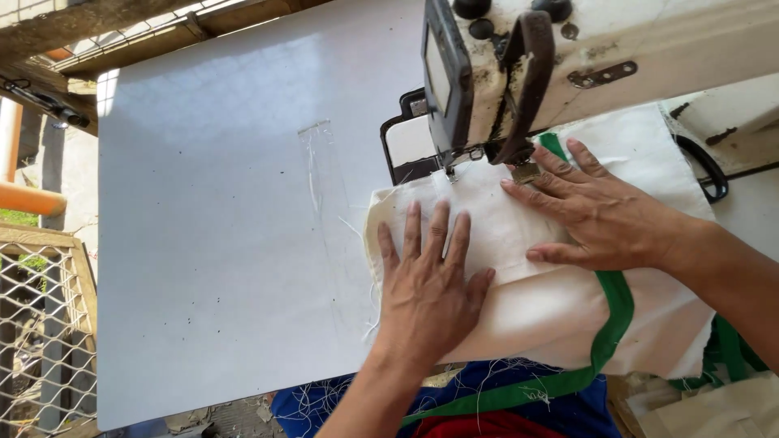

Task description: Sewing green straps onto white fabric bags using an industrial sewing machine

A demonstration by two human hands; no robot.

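Head view: the left hand (pixel 426 280) lies flat, fingers spread and gripping nothing, on the folded cream cloth (pixel 519 243) at the bench (pixel 227 211) edge. The right hand (pixel 596 215) is likewise open and pressed flat on the cloth, fingertips just beside the presser foot (pixel 451 172) of the sewing machine (pixel 568 57). A green binding strip (pixel 617 312) runs along the cloth's edge. Sewing this well likely calls for even pressure from both palms, with fingertips kept off the needle line.
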